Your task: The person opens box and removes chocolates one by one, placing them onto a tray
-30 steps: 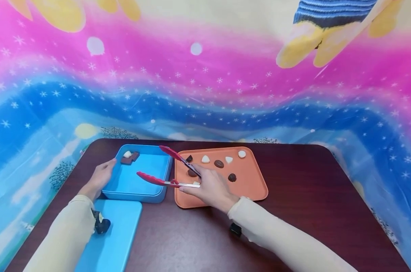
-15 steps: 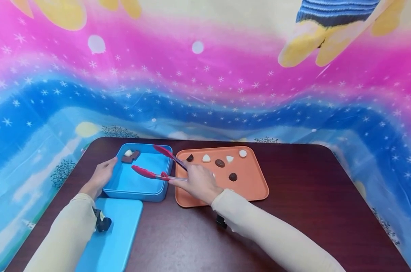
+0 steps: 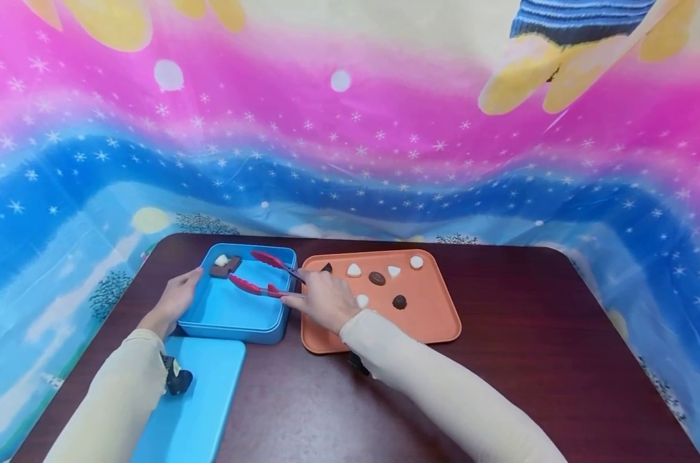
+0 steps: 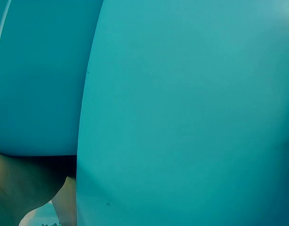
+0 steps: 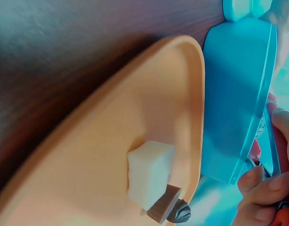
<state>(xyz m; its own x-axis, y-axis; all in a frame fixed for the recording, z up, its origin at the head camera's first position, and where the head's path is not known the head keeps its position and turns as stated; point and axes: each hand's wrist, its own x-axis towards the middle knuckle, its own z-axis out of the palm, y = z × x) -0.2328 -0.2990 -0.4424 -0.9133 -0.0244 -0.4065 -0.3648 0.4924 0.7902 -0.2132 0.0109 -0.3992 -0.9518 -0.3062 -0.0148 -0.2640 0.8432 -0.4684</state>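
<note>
My right hand (image 3: 328, 300) grips a pair of tongs (image 3: 277, 290) with red scalloped tips. Its two arms are spread apart over the blue box (image 3: 234, 335), with nothing between them. Against the left wall of that box rests my left hand (image 3: 176, 299), fingers fairly straight at the rim. In the box's far left corner lie brown chocolate bars (image 3: 220, 271) and a small white piece (image 3: 222, 260). Beneath and beside my right forearm is an orange tray (image 3: 425, 325) with white and dark chocolates, including a white block (image 5: 150, 174) in the right wrist view.
A flat blue lid (image 3: 211, 386) lies in front of the box, under my left forearm. The dark wooden table (image 3: 511, 334) extends to the right of the tray. A printed cloth (image 3: 350, 161) hangs behind and around the table.
My right hand has moved left with the tongs, from above the tray's left part to farther over the box. A white piece on the tray has come into view. My left hand stays put.
</note>
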